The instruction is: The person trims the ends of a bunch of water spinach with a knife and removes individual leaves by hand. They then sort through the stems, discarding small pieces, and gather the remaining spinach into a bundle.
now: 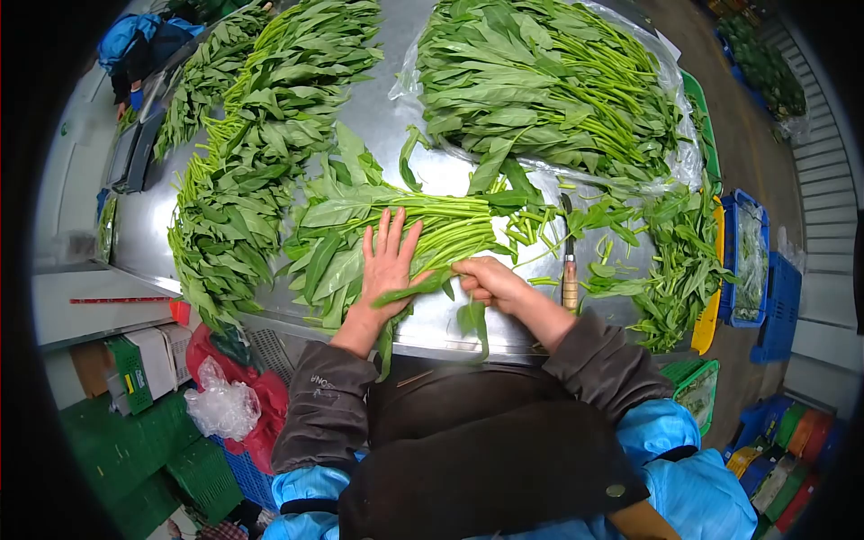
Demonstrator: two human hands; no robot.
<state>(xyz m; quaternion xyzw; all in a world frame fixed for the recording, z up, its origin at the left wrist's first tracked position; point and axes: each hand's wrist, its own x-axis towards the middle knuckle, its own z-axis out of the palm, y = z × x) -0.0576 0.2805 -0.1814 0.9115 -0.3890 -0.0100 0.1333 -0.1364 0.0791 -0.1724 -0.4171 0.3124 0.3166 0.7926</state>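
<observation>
My left hand (389, 267) lies spread over a bunch of leafy green stems (441, 220) on the metal table (360, 117). At the near side of the bunch, my right hand (492, 283) is closed on a stem, its leaves hanging toward the table edge. Short cut stem pieces (526, 225) lie just right of the bunch's cut ends. A knife with a wooden handle (570, 283) rests to the right of them, its blade pointing away from me. Loose leafy stems (675, 261) are heaped farther right.
A large pile of greens (549, 81) on clear plastic fills the far side. Rows of bunches (270, 153) lie at left. Blue crates (745, 261) stand at right, green crates (126, 459) at lower left. Another person (139, 45) is at the far left.
</observation>
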